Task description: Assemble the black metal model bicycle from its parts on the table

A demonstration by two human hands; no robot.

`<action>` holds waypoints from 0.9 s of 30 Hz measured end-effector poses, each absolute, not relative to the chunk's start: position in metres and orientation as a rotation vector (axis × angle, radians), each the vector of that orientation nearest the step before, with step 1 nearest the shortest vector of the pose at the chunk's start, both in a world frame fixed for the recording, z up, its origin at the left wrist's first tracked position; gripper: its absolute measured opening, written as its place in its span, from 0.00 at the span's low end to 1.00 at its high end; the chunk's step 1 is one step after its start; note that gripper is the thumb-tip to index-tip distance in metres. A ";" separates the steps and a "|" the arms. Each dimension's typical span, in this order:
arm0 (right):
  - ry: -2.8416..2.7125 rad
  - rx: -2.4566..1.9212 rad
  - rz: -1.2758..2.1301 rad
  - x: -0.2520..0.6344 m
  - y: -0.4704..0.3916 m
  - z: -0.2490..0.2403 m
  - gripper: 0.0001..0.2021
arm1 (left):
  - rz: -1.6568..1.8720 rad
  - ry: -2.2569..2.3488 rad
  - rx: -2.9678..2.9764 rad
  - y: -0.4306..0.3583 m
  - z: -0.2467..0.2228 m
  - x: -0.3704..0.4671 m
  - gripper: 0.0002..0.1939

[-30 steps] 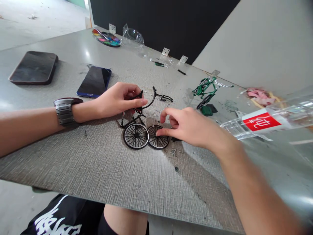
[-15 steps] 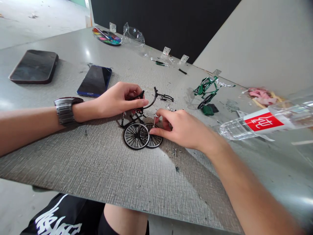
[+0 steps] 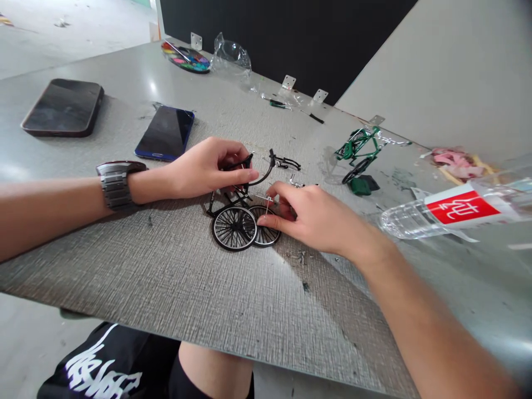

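Note:
Black parts of a miniature bicycle lie in the middle of the table. My left hand (image 3: 216,166) pinches a black bicycle part (image 3: 248,160) between thumb and fingers. Just to its right, my right hand (image 3: 307,213) has its thumb and forefinger closed around a small thin silver part (image 3: 267,206), above the wheels. Two spoked wheels, a front one (image 3: 235,228) and a partly covered one (image 3: 272,235), overlap on the table below my hands. A curved black fender (image 3: 271,165) stands up beyond my fingertips, and more thin black pieces (image 3: 288,162) lie behind it.
At the left lie a dark thick device (image 3: 62,108) and a blue phone (image 3: 165,133). A green miniature bicycle (image 3: 361,149) stands back right, near a plastic bottle (image 3: 449,210). A paint palette (image 3: 187,57), clear plastic and tools line the back. Tiny screws (image 3: 302,256) lie near my right hand.
The whole view has shifted slightly, with things appearing a little further right and up. Both hands keep nearly the same pose over the bicycle parts.

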State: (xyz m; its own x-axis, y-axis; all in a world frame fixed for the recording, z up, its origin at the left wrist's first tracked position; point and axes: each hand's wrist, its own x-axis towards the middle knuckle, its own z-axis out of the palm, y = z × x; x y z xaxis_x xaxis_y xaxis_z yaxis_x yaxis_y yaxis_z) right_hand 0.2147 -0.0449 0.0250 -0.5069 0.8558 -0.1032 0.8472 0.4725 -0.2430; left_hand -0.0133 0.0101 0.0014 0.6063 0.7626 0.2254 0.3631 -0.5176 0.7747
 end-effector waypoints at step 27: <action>-2.628 -1.610 0.236 0.211 -0.049 0.013 0.17 | 0.591 0.867 2.442 0.006 0.000 -0.012 0.16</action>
State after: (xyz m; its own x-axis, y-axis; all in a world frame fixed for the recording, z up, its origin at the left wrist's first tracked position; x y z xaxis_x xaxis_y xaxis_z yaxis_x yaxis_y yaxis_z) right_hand 0.2112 -0.0491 0.0131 -0.4566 0.8889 -0.0361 0.8812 0.4463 -0.1561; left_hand -0.0125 0.0058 -0.0001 0.7060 0.6685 0.2337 0.4615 -0.6846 0.5642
